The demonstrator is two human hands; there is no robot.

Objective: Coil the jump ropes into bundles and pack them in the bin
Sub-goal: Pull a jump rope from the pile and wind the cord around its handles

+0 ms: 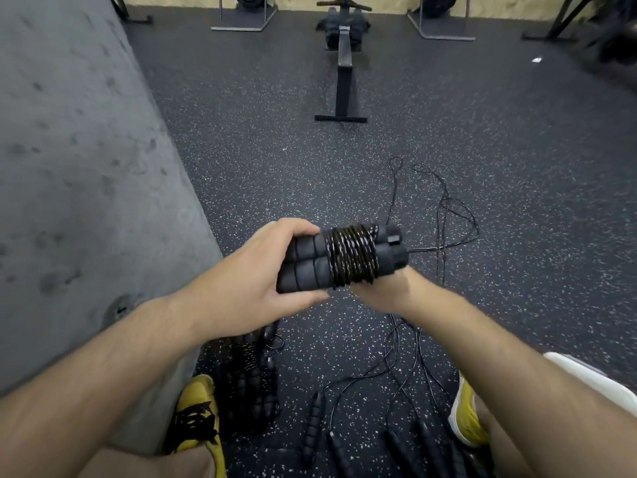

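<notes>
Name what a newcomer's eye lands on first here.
Centre frame, the left hand grips a jump rope bundle, cord wound round two foam handles, with the blurred right hand just beneath it. Below, loose ropes sprawl across the speckled floor between two yellow shoes; a rowing machine stands at the top.

Am seeing handles (303, 270) in matte black, wound cord (351, 257) in glossy black with pale glints. floor (262, 160) is reading dark grey with white speckle. shoes (196, 408) are showing yellow with black markings. wall (69, 132) is looking mottled grey.
</notes>
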